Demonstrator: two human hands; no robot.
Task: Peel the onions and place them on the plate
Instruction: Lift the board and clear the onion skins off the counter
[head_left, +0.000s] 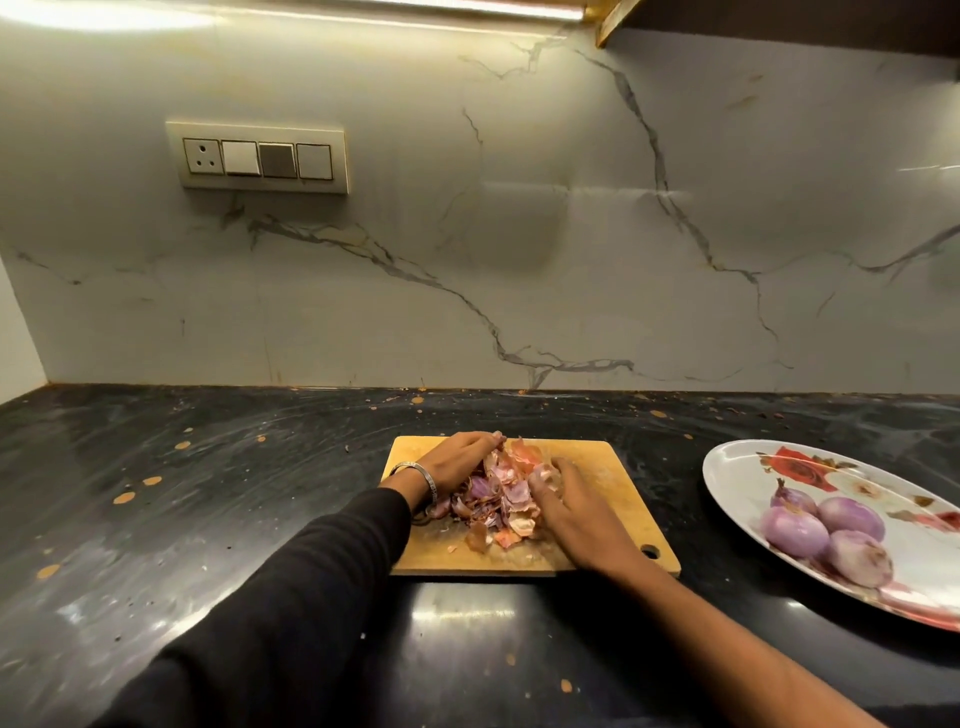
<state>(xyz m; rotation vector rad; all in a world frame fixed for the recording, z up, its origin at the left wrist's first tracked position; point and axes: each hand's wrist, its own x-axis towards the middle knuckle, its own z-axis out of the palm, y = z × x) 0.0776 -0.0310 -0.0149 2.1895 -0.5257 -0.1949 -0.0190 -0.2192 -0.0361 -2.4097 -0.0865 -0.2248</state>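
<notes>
Four peeled onions (826, 525), pale purple and bare of skin, lay bunched together on the flowered plate (737, 467), which stood well off to the right of the right hand (576, 512) and ran out of sight at the edge. Between the two hands sat a loose heap of onion skins (498, 493), papery pink and orange, piled on the wooden cutting board (613, 478). The left hand (457, 457) lay against the far left side of that heap, its fingers bent over the top of the skins and touching them; whether it truly gripped any of them I could not tell. The right hand pressed in from the other side, palm down on the board, its fingers spread and only slightly bent, their tips buried in the skins, so that it cupped the pile rather than clenched it. A silver bangle (421, 475) ringed the left wrist just above a black sleeve (291, 597); the right forearm was bare. The board rested flat on the dark speckled tabletop (208, 493), with a hanging hole near its corner by the right wrist. Beyond the hands rose a marble-veined wall, and up to the left of the left hand a switch panel (257, 157) with a socket was set into it.
</notes>
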